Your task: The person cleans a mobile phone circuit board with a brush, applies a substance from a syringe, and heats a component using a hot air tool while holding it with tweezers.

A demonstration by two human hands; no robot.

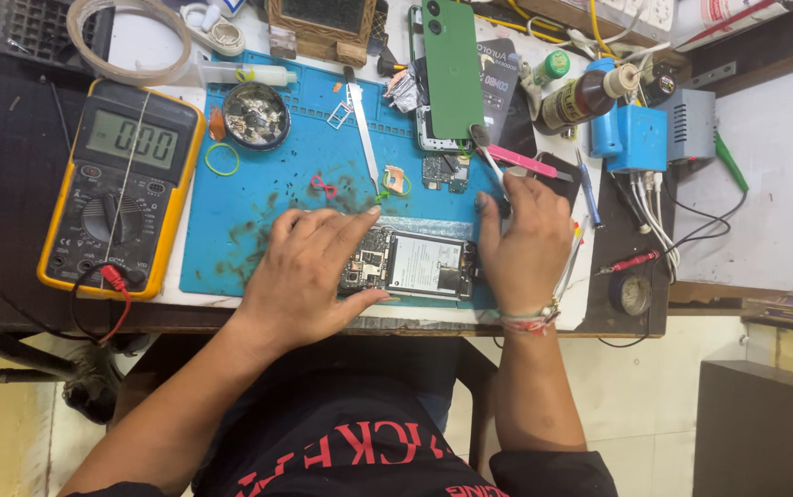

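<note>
The left hand (309, 267) lies flat over the left end of the open phone (412, 265). Its fingers (346, 225) are spread and press down on the phone; the thumb sits at the lower edge. They are not curled around anything. The right hand (527, 244) rests at the right end of the phone. Its fingers (493, 204) touch the top right corner, and a thin tool (497, 175) pokes up from between them, so they seem to pinch it, though the grip itself is hidden.

The phone lies low in the middle of the frame, on the blue mat (258, 193), with its back off. You can see the board on the left and the pale battery in the middle.

It looks like the step is holding the phone still while working on its insides. The next move likely needs a steady left hand and a small, careful poke with the tool.

Above the phone lie a small board (442, 171), tweezers (362, 133) and a green back cover (451, 69). A yellow meter (123, 184) sits at the left of the frame. A brown bottle (585, 97) and a blue box (631, 138) stand at the upper right. All rest on the surface (764, 184).
</note>
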